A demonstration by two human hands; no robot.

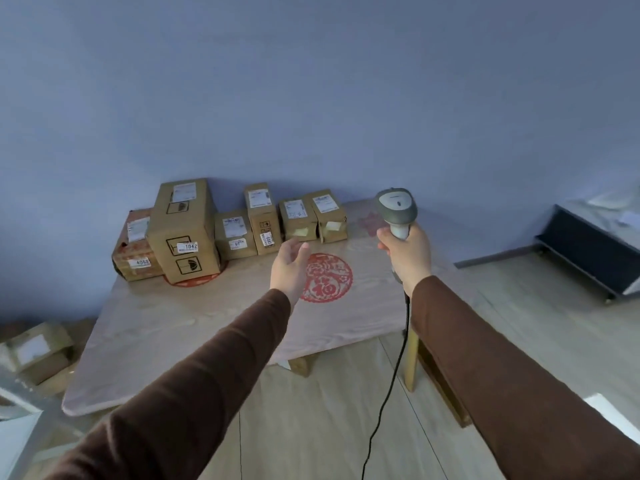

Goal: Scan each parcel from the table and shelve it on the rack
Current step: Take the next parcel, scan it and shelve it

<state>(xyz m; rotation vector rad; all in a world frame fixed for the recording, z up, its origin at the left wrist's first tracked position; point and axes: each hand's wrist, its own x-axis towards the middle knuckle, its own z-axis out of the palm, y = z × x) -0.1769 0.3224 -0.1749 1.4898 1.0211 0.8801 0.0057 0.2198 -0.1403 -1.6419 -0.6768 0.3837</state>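
Parcels: none in hand yet. Left hand [289, 263] reaches out bare, fingers loosely spread, just short of the row. Right hand [407, 252] grips the scanner [396, 209] by its handle, head up, cord [391, 386] hanging to the floor. Six boxes [263, 220] stand along the back of the counter [173, 327], against the wall, labels showing. Rack [588, 251], if the dark frame far right is it, sits well apart. Judged: the whole row is left to do.

A white sticker on the tall carton [183, 230] read "1042". The low box at the far left [133, 249] showed "4068". The red seal on the table [221, 323] carried "福". Other labels stayed illegible.
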